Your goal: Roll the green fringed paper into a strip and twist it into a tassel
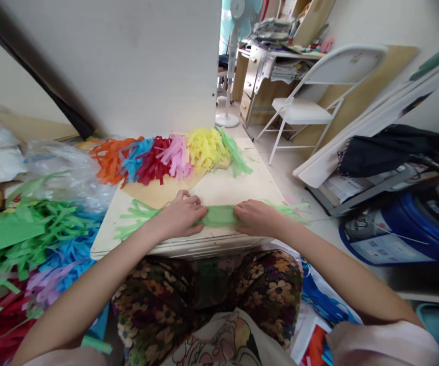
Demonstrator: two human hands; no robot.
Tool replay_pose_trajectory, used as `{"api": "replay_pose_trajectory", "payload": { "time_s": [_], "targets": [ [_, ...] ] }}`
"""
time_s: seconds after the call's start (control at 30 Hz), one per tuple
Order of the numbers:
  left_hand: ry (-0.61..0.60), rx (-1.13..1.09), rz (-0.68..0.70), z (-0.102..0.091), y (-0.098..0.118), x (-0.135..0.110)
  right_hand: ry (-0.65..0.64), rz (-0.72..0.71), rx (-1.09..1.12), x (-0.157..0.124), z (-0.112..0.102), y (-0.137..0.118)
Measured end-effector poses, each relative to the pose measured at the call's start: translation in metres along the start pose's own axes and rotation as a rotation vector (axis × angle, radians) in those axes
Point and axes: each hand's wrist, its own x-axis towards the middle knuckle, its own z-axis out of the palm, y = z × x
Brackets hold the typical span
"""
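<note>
A strip of green tissue paper (219,215) lies across the near part of the white tabletop, with cut fringes spreading out at both ends. Over its left part rests my left hand (184,213), fingers bent and pressed on the paper. My right hand (255,217) is curled closed on the strip's right part, its fingertips mostly hidden. Between the two hands the flat, uncut middle of the paper shows. Behind them, a row of tissue paper tassels (173,155) in orange, blue, red, pink, yellow and green lies along the table's far edge.
On the left are heaped green fringed paper (21,234), blue and red fringes, and clear plastic bags (70,168). A white folding chair (311,101) and a standing fan (229,66) stand beyond. A blue drum-like container (398,229) sits at the right.
</note>
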Motion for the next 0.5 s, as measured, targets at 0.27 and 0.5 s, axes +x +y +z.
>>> {"api": "replay_pose_trajectory", "payload": {
  "time_s": [0.27, 0.5],
  "targets": [
    [0.021, 0.106, 0.029, 0.0036, 0.0027, 0.0009, 0.054, 0.018, -0.022, 0.0003, 0.0070, 0.0007],
    [0.003, 0.093, 0.085, -0.0018, 0.0031, -0.0007, 0.038, -0.009, -0.057, -0.0005, 0.0077, -0.0041]
  ]
}}
